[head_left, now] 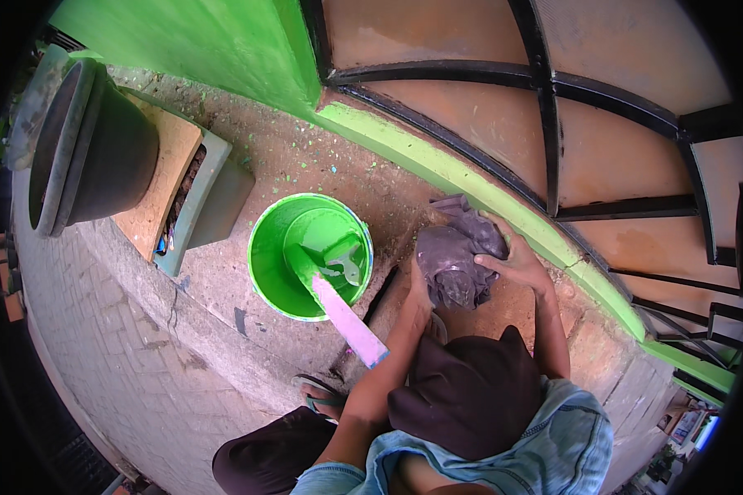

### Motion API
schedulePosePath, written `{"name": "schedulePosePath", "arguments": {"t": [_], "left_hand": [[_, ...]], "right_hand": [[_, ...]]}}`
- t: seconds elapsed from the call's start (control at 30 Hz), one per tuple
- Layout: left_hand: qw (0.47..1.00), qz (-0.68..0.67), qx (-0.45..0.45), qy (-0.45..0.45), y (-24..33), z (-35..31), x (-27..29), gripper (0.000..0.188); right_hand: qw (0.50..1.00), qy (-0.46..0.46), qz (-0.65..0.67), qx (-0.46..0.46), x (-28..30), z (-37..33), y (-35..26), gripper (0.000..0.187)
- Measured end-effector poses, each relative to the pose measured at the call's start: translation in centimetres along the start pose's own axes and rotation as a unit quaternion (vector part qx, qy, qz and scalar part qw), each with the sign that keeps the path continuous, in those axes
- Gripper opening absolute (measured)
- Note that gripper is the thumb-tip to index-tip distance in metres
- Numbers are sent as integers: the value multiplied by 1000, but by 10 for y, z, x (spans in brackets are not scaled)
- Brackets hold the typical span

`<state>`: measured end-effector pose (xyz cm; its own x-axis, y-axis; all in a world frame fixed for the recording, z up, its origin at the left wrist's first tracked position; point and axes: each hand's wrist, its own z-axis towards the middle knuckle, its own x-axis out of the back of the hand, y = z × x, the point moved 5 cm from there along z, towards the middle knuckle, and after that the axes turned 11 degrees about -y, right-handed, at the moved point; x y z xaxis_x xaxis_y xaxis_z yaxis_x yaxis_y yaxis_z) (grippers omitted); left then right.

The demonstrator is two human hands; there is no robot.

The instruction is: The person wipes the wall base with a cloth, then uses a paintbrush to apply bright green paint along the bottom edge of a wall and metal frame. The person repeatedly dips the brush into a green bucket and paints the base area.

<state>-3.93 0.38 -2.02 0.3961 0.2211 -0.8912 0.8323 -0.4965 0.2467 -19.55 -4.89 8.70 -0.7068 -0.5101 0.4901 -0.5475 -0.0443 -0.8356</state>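
Note:
Between my two hands is a crumpled, dark purple-grey bundle [454, 260]; I cannot tell whether it is cloth or a plastic bag. My right hand [520, 257] grips its right side, thumb on top and fingers curled around the far edge. On the near left side, my left hand [422, 282] presses against it, its fingers mostly hidden behind the folds. To the left stands a green bucket [262, 260] with bright green paint [305, 227] inside. Leaning out over its near rim is a flat stick [348, 322], pink at the upper end and coated green below.
A low green ledge [470, 173] and a black metal frame [545, 107] run along the far right. At the left, a large dark plant pot [112, 148] lies tilted beside a grey planter [215, 202]. My sandalled foot [322, 394] is near the bucket, on the pavement edge.

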Motion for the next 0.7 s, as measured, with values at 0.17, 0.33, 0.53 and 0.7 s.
{"name": "schedulePosePath", "arguments": {"t": [0.17,0.33,0.53,0.7], "left_hand": [[996,-69,53,37,21,-5,-50,56],[996,-13,82,41,-13,17,-22,60],[985,-89,-82,125,18,8,-1,68],[979,-67,-140,133,36,8,9,70]], "right_hand": [[954,269,20,-134,6,3,2,43],[897,300,-321,-45,-10,42,14,46],[943,189,-268,52,-57,135,-27,46],[961,64,-146,227,-93,167,-83,50]]}}
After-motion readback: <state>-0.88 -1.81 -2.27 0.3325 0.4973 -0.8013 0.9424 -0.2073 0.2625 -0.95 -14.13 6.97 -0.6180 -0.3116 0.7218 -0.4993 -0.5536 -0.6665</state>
